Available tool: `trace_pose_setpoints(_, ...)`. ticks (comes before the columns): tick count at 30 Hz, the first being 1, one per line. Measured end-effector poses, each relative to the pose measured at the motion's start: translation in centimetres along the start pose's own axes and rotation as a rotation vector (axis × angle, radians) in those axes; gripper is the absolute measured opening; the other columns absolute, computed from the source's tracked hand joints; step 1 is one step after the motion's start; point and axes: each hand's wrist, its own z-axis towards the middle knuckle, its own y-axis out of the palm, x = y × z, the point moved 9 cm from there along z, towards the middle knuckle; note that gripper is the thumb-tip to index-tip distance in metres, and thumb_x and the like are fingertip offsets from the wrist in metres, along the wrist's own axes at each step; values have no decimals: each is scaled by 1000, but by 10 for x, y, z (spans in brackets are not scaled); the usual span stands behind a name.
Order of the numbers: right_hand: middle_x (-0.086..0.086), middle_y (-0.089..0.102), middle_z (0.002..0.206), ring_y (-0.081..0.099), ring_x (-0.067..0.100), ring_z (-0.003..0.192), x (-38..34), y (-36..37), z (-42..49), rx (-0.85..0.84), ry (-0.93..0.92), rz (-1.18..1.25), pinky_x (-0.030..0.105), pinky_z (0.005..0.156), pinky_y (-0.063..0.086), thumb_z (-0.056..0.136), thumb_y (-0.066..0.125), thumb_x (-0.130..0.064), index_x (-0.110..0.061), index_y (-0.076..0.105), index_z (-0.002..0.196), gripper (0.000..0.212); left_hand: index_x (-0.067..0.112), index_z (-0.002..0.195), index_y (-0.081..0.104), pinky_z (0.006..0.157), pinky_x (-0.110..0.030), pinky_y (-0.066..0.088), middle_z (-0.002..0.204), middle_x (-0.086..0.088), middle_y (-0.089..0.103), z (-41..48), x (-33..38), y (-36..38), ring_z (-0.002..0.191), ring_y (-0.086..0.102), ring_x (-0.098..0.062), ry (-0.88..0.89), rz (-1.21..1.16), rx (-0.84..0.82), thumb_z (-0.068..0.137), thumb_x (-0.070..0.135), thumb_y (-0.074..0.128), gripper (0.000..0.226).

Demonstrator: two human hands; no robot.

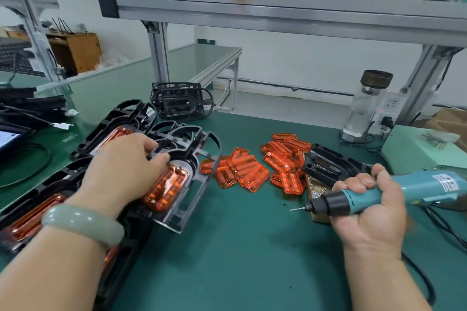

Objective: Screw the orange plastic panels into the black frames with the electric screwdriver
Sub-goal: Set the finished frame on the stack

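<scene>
The black frame (pixel 184 207) I am working on lies on the green mat (pixel 240 255) with 1 orange panel (pixel 165 188) seated in its middle, its far ribs overlapping other frames. My left hand (pixel 126 161) lies across it, fingers curled over the ribs at its far end and holding it (a pale green bangle (pixel 80 222) sits on that wrist). Right of the frame and well apart from it, my right hand (pixel 369 207) is wrapped tight round the teal electric screwdriver (pixel 374 193), whose thin bit points back toward the frame. Between frame and screwdriver, a little farther from me, a loose heap of orange panels (pixel 252 171) is scattered on the mat; at the heap's right edge rests 1 spare frame (pixel 326 165), black and without a panel, with a small box of screws (pixel 314 193) just beside it. Left of the frame lie fitted frames (pixel 108 136) already carrying orange panels; beyond it stands a stack of empty frames (pixel 180 103); far to its right, at the back, stands a glass bottle (pixel 366 106).
</scene>
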Motion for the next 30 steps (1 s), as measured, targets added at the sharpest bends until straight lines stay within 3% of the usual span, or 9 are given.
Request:
trace_pose_setpoints(2, -13, 44, 59, 42, 1, 48, 1, 0, -1, -4, 0, -7, 19, 63, 40, 98, 46, -23, -26, 51, 88, 12, 20, 104, 66, 77, -34, 44, 89, 1, 64, 15, -10, -5, 93, 60, -27, -49, 30, 11, 81, 42, 64, 32)
trace_pose_setpoints(5, -13, 44, 59, 42, 1, 48, 2, -1, -1, -11, -5, -20, 19, 62, 40, 99, 45, -23, -27, 51, 89, 12, 20, 104, 67, 78, -36, 46, 98, -3, 67, 33, -20, -6, 95, 60, -30, -96, 71, -5, 83, 41, 63, 30)
trace_pose_setpoints(8, -13, 45, 59, 42, 2, 48, 6, -1, -1, -14, -2, -38, 19, 61, 40, 99, 45, -23, -27, 51, 90, 12, 20, 88, 67, 71, -34, 46, 90, -4, 67, 44, -23, -2, 81, 57, -29, -114, 91, -25, 83, 40, 62, 21)
trace_pose_setpoints(12, -13, 45, 60, 42, 2, 49, 10, -2, 0, -11, 14, -46, 18, 58, 43, 97, 47, -23, -27, 51, 90, 9, 19, 73, 57, 57, -27, 36, 73, -3, 61, 51, -22, 5, 65, 50, -25, -114, 142, -40, 83, 36, 61, 20)
trace_pose_setpoints(17, -13, 45, 60, 43, 2, 48, 10, -2, 0, -17, 14, -50, 17, 56, 44, 96, 48, -22, -26, 52, 90, 8, 11, 88, 68, 63, -30, 39, 77, -3, 58, 60, -30, 12, 73, 51, -27, -146, 176, -55, 85, 37, 61, 27)
trace_pose_setpoints(24, -13, 45, 60, 43, 2, 48, 11, -2, -1, -11, 25, -45, 15, 56, 44, 96, 47, -21, -26, 53, 89, 10, 10, 97, 68, 67, -32, 42, 81, -5, 57, 63, -34, 15, 76, 49, -27, -155, 213, -74, 87, 36, 59, 30)
trace_pose_setpoints(30, -13, 46, 60, 43, 3, 49, 12, -3, -1, -5, 32, -34, 16, 57, 44, 94, 50, -21, -26, 54, 88, 9, 24, 126, 55, 84, -41, 49, 118, -6, 62, 54, -36, 16, 107, 57, -33, -193, 164, -81, 83, 38, 60, 46)
